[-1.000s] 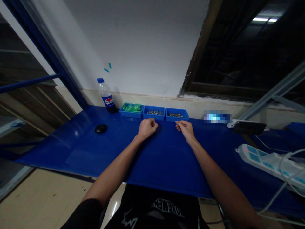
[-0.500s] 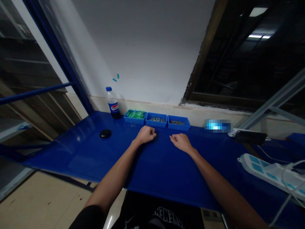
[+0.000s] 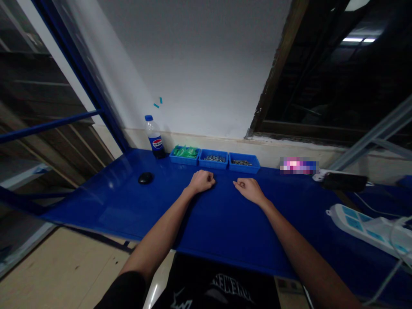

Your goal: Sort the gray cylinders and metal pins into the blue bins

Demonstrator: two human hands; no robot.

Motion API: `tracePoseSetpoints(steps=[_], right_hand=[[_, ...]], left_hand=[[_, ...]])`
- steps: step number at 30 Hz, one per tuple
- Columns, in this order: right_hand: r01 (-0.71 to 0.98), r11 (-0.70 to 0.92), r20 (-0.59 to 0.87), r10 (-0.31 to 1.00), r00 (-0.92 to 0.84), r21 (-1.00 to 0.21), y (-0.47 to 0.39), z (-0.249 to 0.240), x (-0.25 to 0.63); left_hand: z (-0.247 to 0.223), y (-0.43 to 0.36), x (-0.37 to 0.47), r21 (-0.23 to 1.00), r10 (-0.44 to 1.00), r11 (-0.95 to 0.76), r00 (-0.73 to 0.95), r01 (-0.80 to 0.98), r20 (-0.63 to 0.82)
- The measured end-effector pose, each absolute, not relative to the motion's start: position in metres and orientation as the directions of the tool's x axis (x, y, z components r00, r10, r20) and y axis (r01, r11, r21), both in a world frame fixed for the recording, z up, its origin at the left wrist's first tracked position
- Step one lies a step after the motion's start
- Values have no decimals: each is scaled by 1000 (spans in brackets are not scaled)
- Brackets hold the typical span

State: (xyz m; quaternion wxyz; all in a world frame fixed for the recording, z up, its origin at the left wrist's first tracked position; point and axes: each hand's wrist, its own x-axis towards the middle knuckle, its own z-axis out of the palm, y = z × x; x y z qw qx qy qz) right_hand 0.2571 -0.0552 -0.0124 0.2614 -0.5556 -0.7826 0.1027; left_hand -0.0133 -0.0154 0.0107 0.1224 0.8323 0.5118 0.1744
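My left hand point(image 3: 202, 181) rests on the blue table in a loose fist, and nothing shows between its fingers. Across a short gap to the right, my right hand point(image 3: 248, 190) is also curled closed on the tabletop, with nothing visible in it. Just beyond both hands, three small blue trays stand in a row along the wall. Green plastic packets fill the left tray point(image 3: 184, 162). Short grey metal parts lie in the middle tray point(image 3: 213, 165). The right tray point(image 3: 243, 169) holds thin, screw-like metal pieces. Neither hand touches a tray.
A cola bottle point(image 3: 156, 141) stands upright left of the trays, behind a black computer mouse point(image 3: 146, 177). At the right are a dark phone point(image 3: 345, 182), a blurred-out box point(image 3: 299, 166) and a white power strip point(image 3: 357, 223) with cables. The blue table point(image 3: 106, 206) ends before my body.
The whole view has shifted slightly, so everything sits a little further right. Both hands keep the same closed pose and place on the table.
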Motion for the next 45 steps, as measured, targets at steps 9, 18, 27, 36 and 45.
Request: tracePoseSetpoints(steps=[9, 18, 27, 36, 45], right_hand=[[802, 356, 297, 926, -233, -479, -56, -10, 257], [792, 358, 302, 925, -230, -494, -57, -8, 256], [718, 441, 403, 883, -240, -539, -61, -7, 255], [623, 446, 444, 879, -172, -642, -55, -5, 238], [518, 314, 379, 925, 21, -796, -30, -3, 229]], left_hand=[[10, -15, -13, 373, 888, -458, 431, 807, 158], [11, -17, -13, 370, 894, -446, 423, 815, 146], [23, -11, -17, 335, 831, -526, 389, 781, 398], [42, 38, -38, 0, 773, -553, 513, 833, 373], [36, 40, -49, 40, 717, -650, 595, 759, 363]])
